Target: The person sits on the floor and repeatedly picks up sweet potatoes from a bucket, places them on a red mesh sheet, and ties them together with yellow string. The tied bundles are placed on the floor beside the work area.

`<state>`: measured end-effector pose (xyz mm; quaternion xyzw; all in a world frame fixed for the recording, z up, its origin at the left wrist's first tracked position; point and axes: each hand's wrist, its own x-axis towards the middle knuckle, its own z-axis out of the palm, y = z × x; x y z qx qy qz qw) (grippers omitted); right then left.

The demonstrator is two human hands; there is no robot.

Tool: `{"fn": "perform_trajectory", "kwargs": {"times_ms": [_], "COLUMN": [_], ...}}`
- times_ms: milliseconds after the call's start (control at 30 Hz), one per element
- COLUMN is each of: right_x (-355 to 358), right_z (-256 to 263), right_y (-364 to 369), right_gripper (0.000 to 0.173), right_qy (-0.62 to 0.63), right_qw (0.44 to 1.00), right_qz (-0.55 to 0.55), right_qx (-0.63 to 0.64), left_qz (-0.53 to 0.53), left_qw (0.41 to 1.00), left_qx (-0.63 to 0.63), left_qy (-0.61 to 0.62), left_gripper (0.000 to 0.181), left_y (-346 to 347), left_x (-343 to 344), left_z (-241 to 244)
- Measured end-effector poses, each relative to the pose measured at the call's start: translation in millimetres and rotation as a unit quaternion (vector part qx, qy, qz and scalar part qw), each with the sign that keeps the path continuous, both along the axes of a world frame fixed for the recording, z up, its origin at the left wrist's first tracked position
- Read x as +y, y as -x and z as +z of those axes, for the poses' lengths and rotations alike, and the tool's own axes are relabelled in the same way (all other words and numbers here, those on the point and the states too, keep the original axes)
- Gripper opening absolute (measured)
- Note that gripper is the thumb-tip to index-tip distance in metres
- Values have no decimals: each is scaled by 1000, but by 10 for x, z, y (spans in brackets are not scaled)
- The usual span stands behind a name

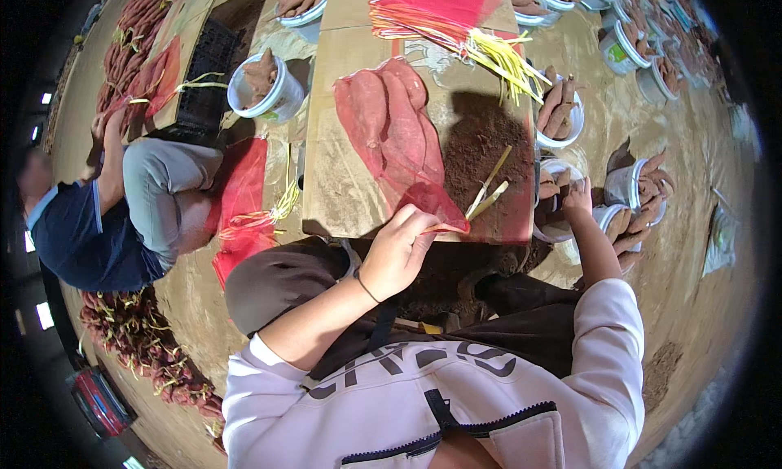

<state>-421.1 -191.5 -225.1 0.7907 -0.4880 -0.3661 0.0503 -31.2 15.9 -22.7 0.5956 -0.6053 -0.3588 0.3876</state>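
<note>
A red mesh bag with several sweet potatoes (391, 120) lies on a cardboard sheet (327, 182) in front of me. My left hand (397, 249) pinches the bag's mouth near the sheet's front edge, fingers closed on the mesh. Right of the sheet, my right hand (577, 197) reaches into a white plastic bucket (553, 232) of sweet potatoes; its fingertips are partly hidden, so whether it grips one cannot be told. Yellow tie ends (489, 200) lie beside the bag's mouth. A stack of empty red mesh bags (440, 10) with yellow ties lies at the sheet's far end.
More buckets of sweet potatoes stand at the right, one (626, 182) close to my right arm. A bucket (269, 90) stands left of the sheet. A co-worker (98, 224) sits at the left beside a black crate (204, 72). Red mesh bags (244, 194) lie between us.
</note>
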Motion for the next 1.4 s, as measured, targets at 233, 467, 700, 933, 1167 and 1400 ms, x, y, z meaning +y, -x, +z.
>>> {"fn": "perform_trajectory", "kwargs": {"times_ms": [233,467,700,933,1167,1400], "right_x": [192,363,1863,2461,2339,2700], "right_z": [184,1473,2605,2339,1834,1969], "right_y": [126,347,-71,-1212,-1954,-1393], "right_gripper": [32,21,32,34,35,39], "right_qy": [-41,-35,-151,-310,-309,-290], "right_qw": [995,985,650,560,518,455], "right_qz": [27,-103,-437,-476,-451,-472], "right_qx": [86,-133,-603,-604,-658,-697], "left_qz": [58,74,107,130,157,144], "left_qw": [998,991,988,987,976,982], "left_qx": [-16,-72,-94,-68,-69,-57], "left_qy": [12,82,62,66,135,109], "left_gripper": [12,13,15,17,17,17], "left_y": [86,118,156,168,84,18], "left_x": [15,37,84,87,129,258], "left_z": [-53,-216,-152,-184,-302,-205]}}
